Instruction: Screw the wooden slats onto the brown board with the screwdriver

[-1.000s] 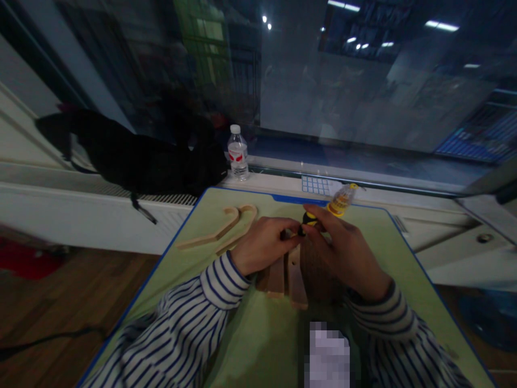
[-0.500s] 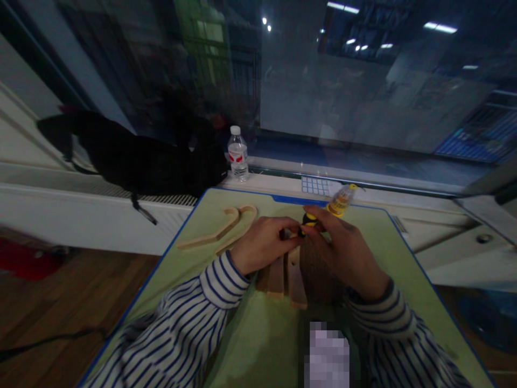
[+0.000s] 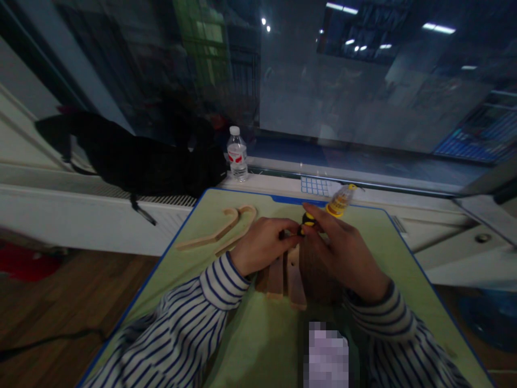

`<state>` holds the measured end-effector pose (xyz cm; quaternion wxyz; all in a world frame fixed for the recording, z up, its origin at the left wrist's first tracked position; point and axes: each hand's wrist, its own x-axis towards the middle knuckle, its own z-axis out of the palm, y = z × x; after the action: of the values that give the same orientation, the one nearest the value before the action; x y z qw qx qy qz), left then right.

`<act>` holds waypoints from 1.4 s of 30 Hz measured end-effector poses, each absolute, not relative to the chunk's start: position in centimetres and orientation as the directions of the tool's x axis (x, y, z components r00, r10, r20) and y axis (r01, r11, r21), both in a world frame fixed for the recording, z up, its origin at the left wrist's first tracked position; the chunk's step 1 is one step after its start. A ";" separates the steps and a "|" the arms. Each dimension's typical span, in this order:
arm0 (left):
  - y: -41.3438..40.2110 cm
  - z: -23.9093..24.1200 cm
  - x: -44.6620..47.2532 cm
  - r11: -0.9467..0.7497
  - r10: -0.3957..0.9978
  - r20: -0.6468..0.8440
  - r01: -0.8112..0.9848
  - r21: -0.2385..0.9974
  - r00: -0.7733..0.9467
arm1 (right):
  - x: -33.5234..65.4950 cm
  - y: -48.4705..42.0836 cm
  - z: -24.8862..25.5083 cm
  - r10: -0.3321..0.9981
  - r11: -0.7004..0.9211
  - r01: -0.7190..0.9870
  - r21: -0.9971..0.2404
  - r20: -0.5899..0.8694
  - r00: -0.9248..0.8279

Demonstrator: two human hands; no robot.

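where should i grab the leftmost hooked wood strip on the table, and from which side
Likely by the straight tail of the leftmost strip, pinched across its width from the left and above. That tail points away from the left hand, while the curved end lies close to the second strip, leaving less finger room.

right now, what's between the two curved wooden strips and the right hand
The head view shows the left hand between, beside the strips, then the black-and-yellow handle that the right hand grips.
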<state>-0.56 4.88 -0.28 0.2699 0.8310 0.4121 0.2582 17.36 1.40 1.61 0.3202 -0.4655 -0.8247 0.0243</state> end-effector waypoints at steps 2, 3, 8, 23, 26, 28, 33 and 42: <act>4.9 -0.3 -0.5 -0.516 0.822 0.207 0.542 0.663 0.530 | 17.4 1.5 1.5 0.780 0.569 0.749 -0.338 0.510 -0.363; 4.9 -0.3 -0.5 -0.519 0.820 0.209 0.539 0.663 0.533 | 17.4 1.5 1.5 0.779 0.570 0.749 -0.339 0.511 -0.362; 4.8 -0.1 -0.5 -0.531 0.815 0.227 0.529 0.662 0.534 | 17.5 1.7 1.4 0.780 0.569 0.748 -0.341 0.512 -0.360; 4.8 -0.3 -0.5 -0.507 0.823 0.209 0.519 0.688 0.528 | 17.5 1.9 1.3 0.787 0.565 0.734 -0.377 0.512 -0.344; 4.9 -0.5 -0.5 -0.498 0.834 0.209 0.535 0.682 0.510 | 17.5 1.8 1.3 0.792 0.560 0.737 -0.378 0.507 -0.342; 4.9 -0.6 -0.5 -0.497 0.836 0.208 0.539 0.680 0.507 | 17.5 1.8 1.4 0.798 0.550 0.749 -0.369 0.497 -0.341; 5.0 -0.8 -0.6 -0.502 0.834 0.217 0.535 0.679 0.506 | 17.6 1.5 1.8 0.799 0.548 0.757 -0.356 0.489 -0.349; 5.0 -0.9 -0.5 -0.510 0.824 0.217 0.520 0.685 0.523 | 17.7 1.4 1.9 0.788 0.563 0.754 -0.339 0.495 -0.366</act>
<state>-0.49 5.04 -0.89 0.2814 0.8260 0.4069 0.2701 17.67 1.36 1.89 0.3149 -0.4668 -0.8260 0.0275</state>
